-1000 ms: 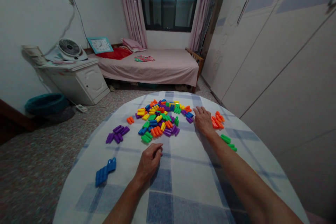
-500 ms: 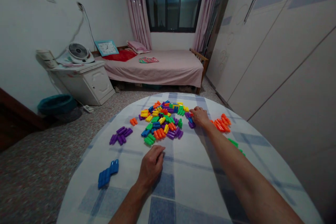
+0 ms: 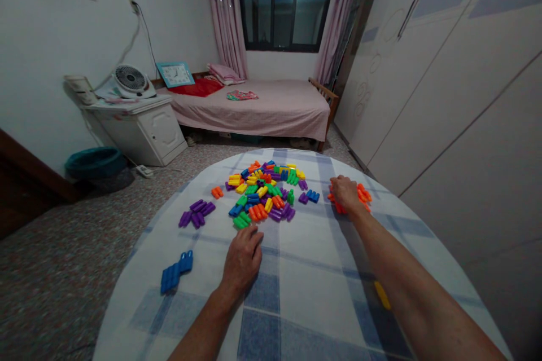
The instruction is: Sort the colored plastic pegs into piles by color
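My right hand [image 3: 345,193] is at a group of orange plastic building pieces [image 3: 363,194] on the right of the table. Its fingers are bent down around an orange piece and partly hide the group. My left hand [image 3: 243,254] rests on the tablecloth with loosely bent fingers and holds nothing visible. Its fingertips are close to a green piece [image 3: 241,220] at the near edge of a mixed pile [image 3: 262,192] of ribbed pieces. Between the pile and my right hand lie a blue piece [image 3: 313,196] and a purple piece [image 3: 303,198].
Purple pieces [image 3: 197,213] and joined blue pieces [image 3: 175,273] lie to the left. A yellow piece [image 3: 382,295] shows beside my right forearm. The checked tablecloth [image 3: 305,271] covers a rounded table. Beyond are a bed [image 3: 275,104], a white cabinet [image 3: 158,130] and a wardrobe [image 3: 427,113].
My right hand has moved right, from the pile's edge to the orange group. My left hand has shifted slightly forward, towards the green piece. The blue piece beside the pile is now uncovered.
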`<state>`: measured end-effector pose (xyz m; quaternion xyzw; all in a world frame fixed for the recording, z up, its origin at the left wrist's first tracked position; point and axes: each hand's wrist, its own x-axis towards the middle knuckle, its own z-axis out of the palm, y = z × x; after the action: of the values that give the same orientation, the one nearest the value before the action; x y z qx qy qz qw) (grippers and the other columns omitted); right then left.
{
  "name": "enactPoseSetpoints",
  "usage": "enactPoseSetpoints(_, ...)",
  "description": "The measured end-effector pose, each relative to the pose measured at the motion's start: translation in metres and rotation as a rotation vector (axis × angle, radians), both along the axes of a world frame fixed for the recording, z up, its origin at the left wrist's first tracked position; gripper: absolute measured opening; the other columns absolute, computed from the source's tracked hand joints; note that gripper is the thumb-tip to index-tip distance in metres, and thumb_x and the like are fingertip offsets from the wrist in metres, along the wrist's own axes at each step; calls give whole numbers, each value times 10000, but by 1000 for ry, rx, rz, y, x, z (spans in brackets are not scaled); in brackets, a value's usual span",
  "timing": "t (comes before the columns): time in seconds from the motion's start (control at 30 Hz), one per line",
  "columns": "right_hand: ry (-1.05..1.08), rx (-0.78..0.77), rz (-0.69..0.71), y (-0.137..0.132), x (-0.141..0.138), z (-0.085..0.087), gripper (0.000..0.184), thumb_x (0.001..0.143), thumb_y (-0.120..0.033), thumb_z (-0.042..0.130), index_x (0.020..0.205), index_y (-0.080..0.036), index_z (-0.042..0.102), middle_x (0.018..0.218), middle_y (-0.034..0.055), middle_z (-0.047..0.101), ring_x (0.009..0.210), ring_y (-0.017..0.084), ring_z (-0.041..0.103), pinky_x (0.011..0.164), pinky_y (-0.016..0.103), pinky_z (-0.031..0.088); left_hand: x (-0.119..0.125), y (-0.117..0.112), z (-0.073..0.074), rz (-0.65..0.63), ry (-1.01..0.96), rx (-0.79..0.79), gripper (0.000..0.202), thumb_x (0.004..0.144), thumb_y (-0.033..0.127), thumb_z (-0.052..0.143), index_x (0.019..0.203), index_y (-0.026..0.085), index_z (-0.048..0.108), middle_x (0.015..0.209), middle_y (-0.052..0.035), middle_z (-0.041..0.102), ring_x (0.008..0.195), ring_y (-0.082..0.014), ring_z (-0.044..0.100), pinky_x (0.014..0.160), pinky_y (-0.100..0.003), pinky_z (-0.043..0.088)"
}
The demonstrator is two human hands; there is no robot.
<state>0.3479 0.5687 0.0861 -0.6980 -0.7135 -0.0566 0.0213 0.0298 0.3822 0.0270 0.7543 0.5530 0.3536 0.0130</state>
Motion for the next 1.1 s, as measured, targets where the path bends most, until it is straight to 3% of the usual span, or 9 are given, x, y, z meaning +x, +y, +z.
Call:
enactPoseSetpoints(0.1, -30, -21, -53, -4, 10, -4, 282, 930, -181, 396, 984, -130, 667, 1032, 154, 631, 1036, 278, 521, 870, 411, 359, 1, 0, 0, 5, 3, -5, 288, 821, 119, 478, 1047, 183, 644, 1160, -98, 604, 1107, -236, 553, 957, -430, 493)
enactPoseSetpoints(0.23, -24, 113, -63, -19, 1, -4, 346, 959, -261, 362, 1174, -123, 594, 1247, 169, 551, 1214, 324, 394, 946, 467, 331, 1, 1, 0, 9, 4, -38, 308, 821, 107, 471, 1068, 178, 641, 1195, -105, 592, 1140, -239, 538, 981, -438, 479)
enactPoseSetpoints(0.3, 24, 198, -6, -32, -13, -1, 382, 960, -283, 370, 1257, -126, 552, 1327, 157, 500, 1264, 306, 353, 980, 446, 329, 1, 1, -1, 10, 4, -53, 315, 822, 105, 466, 1075, 176, 640, 1210, -109, 586, 1147, -240, 533, 989, -445, 473)
enactPoseSetpoints(0.4, 162, 205, 127, -62, -45, -4, 351, 938, -262, 418, 1219, -152, 598, 1292, 123, 534, 1227, 253, 416, 990, 385, 350, 2, 2, -1, 16, 13, -50, 312, 823, 112, 475, 1078, 180, 643, 1227, -110, 580, 1150, -239, 532, 1001, -454, 463)
enactPoseSetpoints(0.5, 343, 204, 271, -97, -81, -18, 326, 913, -225, 441, 1180, -179, 623, 1229, 104, 575, 1152, 220, 492, 971, 365, 377, 2, 3, -1, 21, 37, -39, 311, 820, 114, 484, 1079, 181, 643, 1228, -109, 578, 1147, -245, 534, 997, -459, 461)
enactPoseSetpoints(0.67, 466, 243, 315, -140, -125, -47, 434, 887, -234, 479, 1312, -151, 502, 1351, 136, 490, 1235, 237, 443, 1015, 405, 358, 1, 4, 0, 33, 64, -17, 314, 846, 135, 450, 1093, 187, 635, 1234, -110, 566, 1157, -254, 519, 1005, -464, 446)
enactPoseSetpoints(0.77, 458, 249, 321, -149, -131, -51, 454, 877, -217, 489, 1322, -123, 473, 1368, 149, 463, 1269, 239, 409, 1060, 408, 310, 1, 4, 0, 36, 65, -21, 322, 846, 143, 450, 1108, 192, 631, 1249, -107, 554, 1176, -256, 506, 1025, -464, 430)
enactPoseSetpoints(0.97, 545, 242, 289, -150, -127, -45, 291, 869, -227, 488, 1143, -160, 558, 1181, 110, 557, 1122, 222, 498, 967, 366, 371, 3, 3, 3, 46, 35, -57, 327, 832, 134, 466, 1102, 181, 645, 1246, -116, 560, 1183, -255, 506, 1040, -464, 418)
enactPoseSetpoints(1.1, 540, 264, 353, -150, -127, -46, 323, 856, -196, 482, 1172, -149, 527, 1286, 119, 518, 1209, 224, 450, 1010, 373, 331, 4, 4, 3, 47, 34, -64, 334, 830, 133, 466, 1111, 172, 642, 1267, -128, 546, 1207, -261, 490, 1049, -469, 409)
